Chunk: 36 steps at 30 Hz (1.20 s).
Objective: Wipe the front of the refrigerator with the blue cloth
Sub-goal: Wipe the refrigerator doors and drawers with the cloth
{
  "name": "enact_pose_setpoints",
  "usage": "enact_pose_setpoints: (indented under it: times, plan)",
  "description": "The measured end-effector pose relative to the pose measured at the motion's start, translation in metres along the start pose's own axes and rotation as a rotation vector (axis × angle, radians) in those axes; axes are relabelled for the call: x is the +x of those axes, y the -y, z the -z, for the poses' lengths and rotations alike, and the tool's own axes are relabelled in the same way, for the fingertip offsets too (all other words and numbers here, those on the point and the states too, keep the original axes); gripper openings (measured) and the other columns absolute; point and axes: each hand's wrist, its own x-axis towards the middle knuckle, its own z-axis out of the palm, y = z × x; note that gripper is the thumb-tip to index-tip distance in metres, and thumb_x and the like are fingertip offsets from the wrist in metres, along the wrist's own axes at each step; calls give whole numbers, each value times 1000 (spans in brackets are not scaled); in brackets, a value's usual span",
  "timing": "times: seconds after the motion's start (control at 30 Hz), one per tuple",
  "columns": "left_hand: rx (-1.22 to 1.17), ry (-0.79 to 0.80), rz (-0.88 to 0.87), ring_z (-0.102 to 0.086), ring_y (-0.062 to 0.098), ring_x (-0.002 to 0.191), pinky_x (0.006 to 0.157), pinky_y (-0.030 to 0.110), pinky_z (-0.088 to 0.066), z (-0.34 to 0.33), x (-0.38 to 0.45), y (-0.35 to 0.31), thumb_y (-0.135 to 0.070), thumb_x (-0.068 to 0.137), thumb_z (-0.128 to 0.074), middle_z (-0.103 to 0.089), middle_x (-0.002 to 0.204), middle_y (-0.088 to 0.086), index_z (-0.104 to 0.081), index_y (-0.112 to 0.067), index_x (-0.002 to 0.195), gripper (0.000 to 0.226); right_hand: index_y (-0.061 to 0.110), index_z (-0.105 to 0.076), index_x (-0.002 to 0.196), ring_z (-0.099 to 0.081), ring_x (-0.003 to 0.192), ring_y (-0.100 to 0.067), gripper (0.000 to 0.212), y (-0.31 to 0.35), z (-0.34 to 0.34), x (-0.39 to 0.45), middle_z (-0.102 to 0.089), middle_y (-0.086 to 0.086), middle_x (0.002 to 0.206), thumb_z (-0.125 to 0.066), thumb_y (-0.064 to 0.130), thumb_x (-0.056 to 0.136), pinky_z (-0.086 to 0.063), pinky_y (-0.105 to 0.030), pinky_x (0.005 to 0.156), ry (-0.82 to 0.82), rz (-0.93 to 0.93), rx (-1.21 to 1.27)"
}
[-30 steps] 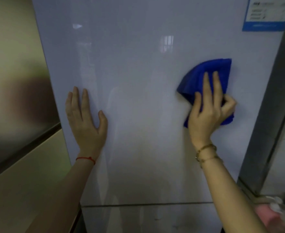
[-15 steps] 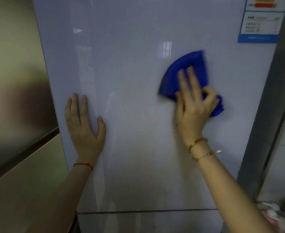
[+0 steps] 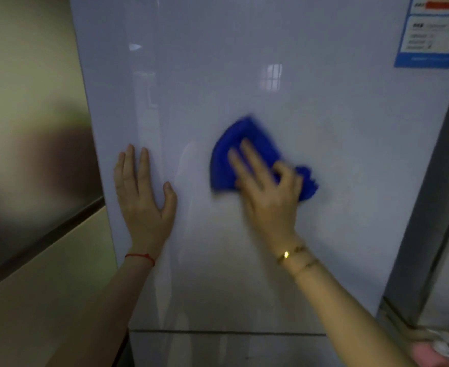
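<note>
The glossy white refrigerator door point(image 3: 244, 75) fills most of the head view. My right hand point(image 3: 268, 192) presses a bunched blue cloth point(image 3: 234, 154) flat against the door near its middle; the cloth shows above and to the right of my fingers, and both are motion-blurred. My left hand point(image 3: 144, 197) lies flat on the door near its left edge, fingers spread and pointing up, holding nothing. A red string circles my left wrist and thin gold bracelets my right.
A blue-bordered label point(image 3: 435, 38) sticks to the door's upper right. A seam point(image 3: 218, 331) separates this door from a lower one. A beige wall with a dark strip point(image 3: 40, 234) runs along the left. A grey side panel point(image 3: 435, 207) and pink object point(image 3: 427, 353) sit at right.
My right hand has swept the blue cloth leftward and down across the door, from the right side toward the middle. My left hand has stayed flat in place.
</note>
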Motion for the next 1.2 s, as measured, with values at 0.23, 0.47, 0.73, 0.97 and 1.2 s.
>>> enact_pose_setpoints:
  times: [0.23, 0.47, 0.73, 0.97, 1.2]
  plan:
    - [10, -13, 4, -24, 33, 148, 122, 52, -22, -1, 0, -2, -21, 96, -50, -29, 156, 19, -34, -1, 147, 57, 35, -35, 146, -46, 87, -20, 48, -23, 22, -150, -10, 12, 161, -34, 13, 103, -34, -32, 75, 236, 383, 6]
    - [24, 7, 11, -21, 33, 149, 123, 50, -20, 1, 0, -3, -23, 97, -48, -28, 157, 19, -32, -2, 148, 58, 34, -30, 148, -46, 91, -25, 61, 7, 11, -155, -30, 13, 155, -53, 17, 94, -36, -35, 73, 140, 9, 20]
    - [26, -11, -2, -23, 35, 148, 124, 50, -19, 2, -1, -6, -21, 96, -48, -28, 156, 20, -32, -1, 148, 58, 37, -23, 150, -47, 93, -24, 48, -57, 42, -226, -8, 17, 161, -31, 29, 104, -35, -36, 76, 356, 93, -7]
    - [39, -20, -12, -24, 36, 147, 125, 45, -16, 3, 0, -6, -20, 96, -48, -28, 156, 19, -32, 1, 148, 58, 35, -44, 141, -49, 101, -24, 45, -28, 18, -135, -36, 18, 151, -54, 21, 99, -40, -35, 89, 133, -213, 94]
    - [33, -4, 9, -23, 34, 148, 126, 41, -14, 2, 1, -5, -21, 96, -48, -28, 157, 18, -32, -2, 148, 58, 35, -25, 149, -46, 86, -26, 59, -53, 32, -151, -21, 13, 159, -51, 19, 99, -39, -36, 75, 175, 82, 29]
